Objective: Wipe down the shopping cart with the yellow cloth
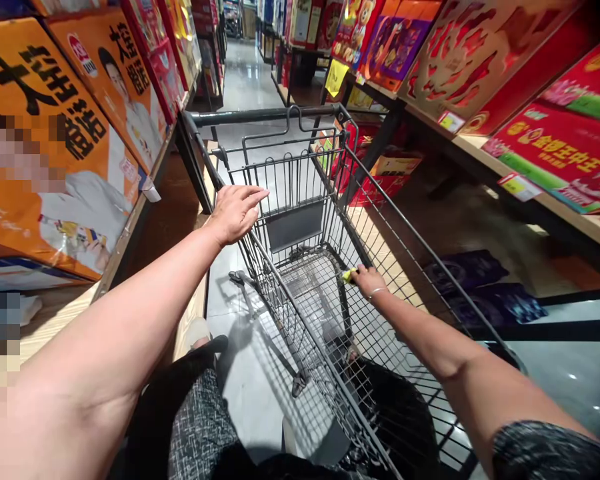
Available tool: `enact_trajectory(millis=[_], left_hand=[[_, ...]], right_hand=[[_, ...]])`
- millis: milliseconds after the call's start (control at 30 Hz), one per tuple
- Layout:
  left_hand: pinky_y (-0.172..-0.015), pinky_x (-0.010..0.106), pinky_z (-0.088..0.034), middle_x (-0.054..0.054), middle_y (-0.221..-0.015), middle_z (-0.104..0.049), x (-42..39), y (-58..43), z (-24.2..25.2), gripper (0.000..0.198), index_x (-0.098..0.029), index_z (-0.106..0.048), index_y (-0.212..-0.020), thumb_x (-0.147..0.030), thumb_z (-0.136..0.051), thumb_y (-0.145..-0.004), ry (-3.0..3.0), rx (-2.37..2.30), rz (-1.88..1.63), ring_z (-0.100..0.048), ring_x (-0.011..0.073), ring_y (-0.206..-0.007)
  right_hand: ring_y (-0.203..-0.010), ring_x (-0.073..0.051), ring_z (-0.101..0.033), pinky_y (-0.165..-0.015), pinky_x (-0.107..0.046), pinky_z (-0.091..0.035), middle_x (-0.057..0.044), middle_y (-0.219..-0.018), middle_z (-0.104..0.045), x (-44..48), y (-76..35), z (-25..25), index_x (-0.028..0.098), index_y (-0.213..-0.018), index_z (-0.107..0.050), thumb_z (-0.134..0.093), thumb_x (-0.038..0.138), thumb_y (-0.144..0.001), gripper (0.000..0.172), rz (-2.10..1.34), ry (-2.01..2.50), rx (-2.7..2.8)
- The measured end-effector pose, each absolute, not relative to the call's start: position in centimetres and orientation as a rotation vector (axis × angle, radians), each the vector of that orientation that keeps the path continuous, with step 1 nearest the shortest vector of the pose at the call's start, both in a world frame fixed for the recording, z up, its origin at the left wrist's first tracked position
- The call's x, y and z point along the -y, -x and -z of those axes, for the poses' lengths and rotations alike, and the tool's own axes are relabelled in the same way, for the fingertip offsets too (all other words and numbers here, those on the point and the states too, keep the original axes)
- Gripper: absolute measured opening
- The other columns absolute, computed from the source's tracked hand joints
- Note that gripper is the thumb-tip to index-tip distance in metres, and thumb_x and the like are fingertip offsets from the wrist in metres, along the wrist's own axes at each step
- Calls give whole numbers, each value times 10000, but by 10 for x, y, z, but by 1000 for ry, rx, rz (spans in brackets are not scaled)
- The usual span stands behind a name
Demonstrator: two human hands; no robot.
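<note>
A dark metal shopping cart [275, 263] with wire mesh sides stands in front of me, its handle bar at the far end. My left hand [236, 212] lies over the cart's left top rim, its fingers stretched out toward the inside and nothing in them. Down inside the basket, my right hand [369, 281] has its fingers closed on a small yellow cloth [349, 275], mostly hidden by the hand. The cloth is close to the basket's dark inner bar. A grey plastic panel [295, 225] hangs on the wire frame below the handle.
Shelves with large orange boxes [93, 157] flank the cart on the left. Along the right, a shelf carries red gift boxes [555, 150] and a gold-and-red box [460, 57]. Dark blue packages [495, 303] lie below it. A tiled aisle [245, 70] runs beyond the handle.
</note>
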State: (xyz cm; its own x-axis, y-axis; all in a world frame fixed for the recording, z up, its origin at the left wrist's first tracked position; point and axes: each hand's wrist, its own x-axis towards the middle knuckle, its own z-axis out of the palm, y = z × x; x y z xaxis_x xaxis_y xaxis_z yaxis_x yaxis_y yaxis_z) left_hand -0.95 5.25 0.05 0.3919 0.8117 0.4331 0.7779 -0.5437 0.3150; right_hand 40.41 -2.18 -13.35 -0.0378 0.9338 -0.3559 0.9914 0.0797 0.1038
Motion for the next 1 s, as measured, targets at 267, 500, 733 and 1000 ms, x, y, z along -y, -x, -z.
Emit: enact_trajectory(millis=[267,500,733,1000], left_hand=[[-1137,519,-282,36,-1361,-655,-50,10,6,509,-351,-645,-1349,-341,-419,-893,-2539,-1478,-936,-518,299,-1253],[-1131,570,-242,-36,-1320,-677,-59,11,21,486,-361,-682,-1251,-535,-343,-949,-2490,-1425,-1076,-502,323,-1278],[-1132,574,-216,-54,-1260,-690,-70,7,31,772,-348,-704,-1159,-781,-117,-906,-2437,-1405,-1208,-507,298,-1155],[-1076,555,-303,25,-1137,-718,-64,4,25,728,-343,-725,-1091,-717,-121,-930,-2492,-1393,-1348,-565,298,-1086]], right_hand=[[-1096,-307,-415,-796,-419,-360,-139,-1474,-452,-28,-426,-16,328,-1416,-555,-311,290,-1041,449,-747,-2058,-2249],[-1152,-279,-385,-864,-425,-314,-149,-1469,-447,-31,-425,57,250,-1354,-587,-241,273,-1073,446,-504,-1825,-2200],[-1087,-266,-507,-863,-369,-415,-162,-1360,-503,25,-408,184,240,-1421,-523,-321,123,-987,493,68,-1783,-2021],[-1019,-214,-599,-925,-332,-459,-175,-1387,-439,69,-372,227,195,-1481,-438,-390,61,-894,603,599,-2053,-1909]])
